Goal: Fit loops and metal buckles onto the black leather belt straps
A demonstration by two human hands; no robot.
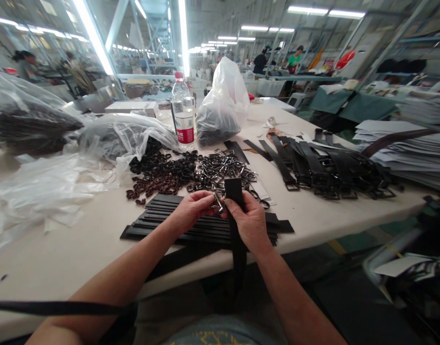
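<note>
Between the fingertips of my left hand (pixel 194 209) is a silver metal belt buckle (pixel 217 203). My right hand (pixel 251 224) grips a black belt strap (pixel 234 189) near its upper end, thumb across the front; the strap hangs down past the table edge. Buckle and strap are side by side, and I cannot tell whether they touch. Under my hands lies a stack of black straps (pixel 158 218). Just beyond are a heap of metal buckles (pixel 223 165), a heap of black belt loops (pixel 151 163) and some brown loops (pixel 155 184).
Belts with buckles (pixel 320 167) lie in a row at right. Behind the heaps stand a water bottle (pixel 184 115) and a filled plastic bag (pixel 223 105). More plastic bags (pixel 115 134) are at left. A paper stack (pixel 388 143) rises at far right. Other people work in the background.
</note>
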